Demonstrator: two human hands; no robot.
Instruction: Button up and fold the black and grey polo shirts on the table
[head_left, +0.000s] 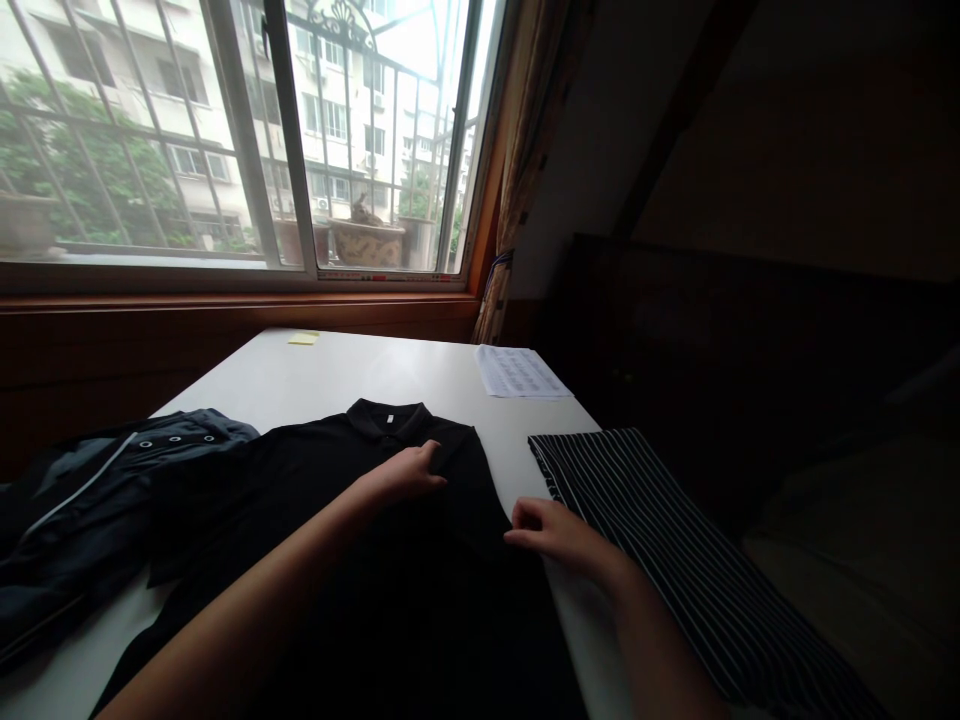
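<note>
A black polo shirt (pixel 337 580) lies spread front up on the white table, its collar toward the window and a small white label inside the neck. My left hand (pixel 412 472) rests over the chest below the collar, with the thumb and a finger apart; its other fingers are hidden. At the shirt's right edge, near the sleeve, my right hand (pixel 553 530) has its fingers curled and its thumb and forefinger closed on the dark cloth. How much cloth it pinches is too dark to see.
Dark clothing with metal eyelets and a white stripe (pixel 97 490) lies at the left. Striped dark cloth (pixel 645 510) hangs over the right edge of the white table (pixel 375 365). Printed sheets (pixel 523 373) and a yellow sticky note (pixel 304 339) lie near the far edge, below a barred window (pixel 337 150).
</note>
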